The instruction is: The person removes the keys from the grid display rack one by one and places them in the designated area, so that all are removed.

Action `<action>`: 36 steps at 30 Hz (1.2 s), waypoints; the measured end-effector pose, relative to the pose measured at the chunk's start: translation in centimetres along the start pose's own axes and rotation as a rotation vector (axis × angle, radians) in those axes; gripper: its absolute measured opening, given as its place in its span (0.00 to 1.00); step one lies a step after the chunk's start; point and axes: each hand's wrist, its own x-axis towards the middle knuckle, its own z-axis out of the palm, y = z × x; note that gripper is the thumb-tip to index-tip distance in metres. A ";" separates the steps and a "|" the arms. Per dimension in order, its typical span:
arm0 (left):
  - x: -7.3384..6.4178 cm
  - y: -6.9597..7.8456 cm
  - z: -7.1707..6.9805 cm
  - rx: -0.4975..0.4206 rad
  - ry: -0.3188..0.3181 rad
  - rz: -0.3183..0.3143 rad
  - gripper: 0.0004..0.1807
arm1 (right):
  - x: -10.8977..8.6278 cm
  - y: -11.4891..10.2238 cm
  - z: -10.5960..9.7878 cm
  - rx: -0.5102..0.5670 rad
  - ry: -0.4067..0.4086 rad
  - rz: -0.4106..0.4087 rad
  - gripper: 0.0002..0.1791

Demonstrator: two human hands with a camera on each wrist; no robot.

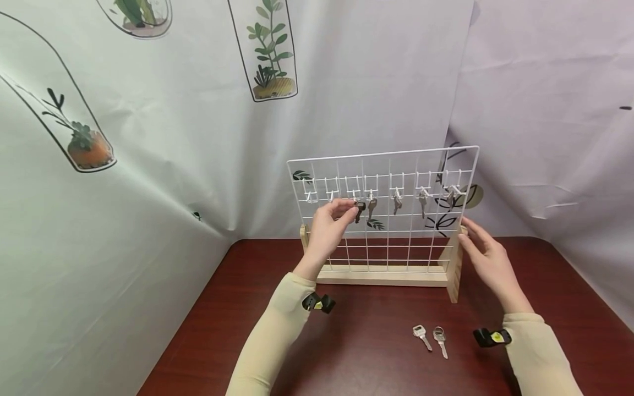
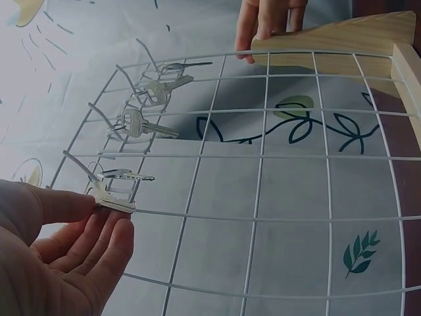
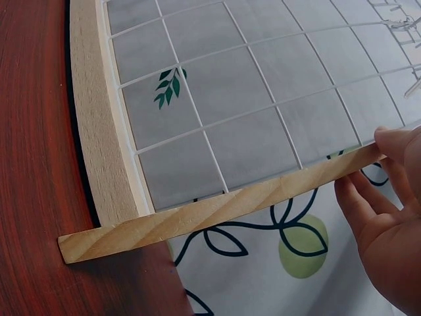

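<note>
A white wire grid rack (image 1: 388, 236) stands in a wooden base with a row of hooks along its upper part. My left hand (image 1: 329, 225) pinches a key (image 2: 113, 204) between thumb and fingers at one of the hooks left of the middle. Several other keys hang on hooks to its right, among them one key (image 1: 398, 203) near the middle and another (image 2: 138, 124) seen from the left wrist. At the right end, my right hand (image 1: 487, 258) grips the top of the wooden side support (image 3: 263, 191) with thumb and fingers.
Two loose keys lie on the dark red table (image 1: 366, 341) in front of the rack, a left one (image 1: 422, 336) and a right one (image 1: 440, 342). Two hooks at the rack's left end, such as the outermost hook (image 1: 309, 197), hold no key. A printed curtain (image 1: 198, 137) hangs behind.
</note>
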 end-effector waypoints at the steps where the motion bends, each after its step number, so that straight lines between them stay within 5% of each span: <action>1: 0.0 0.0 0.0 -0.001 0.002 0.005 0.12 | 0.0 0.0 0.0 0.000 0.000 -0.001 0.30; 25: -2.6 1.5 -1.6 -0.075 0.088 0.071 0.10 | 0.0 0.1 -0.1 0.003 0.003 -0.006 0.29; 36: -4.1 2.3 -1.4 -0.105 0.039 0.064 0.10 | 0.0 0.2 -0.1 0.010 0.002 -0.014 0.29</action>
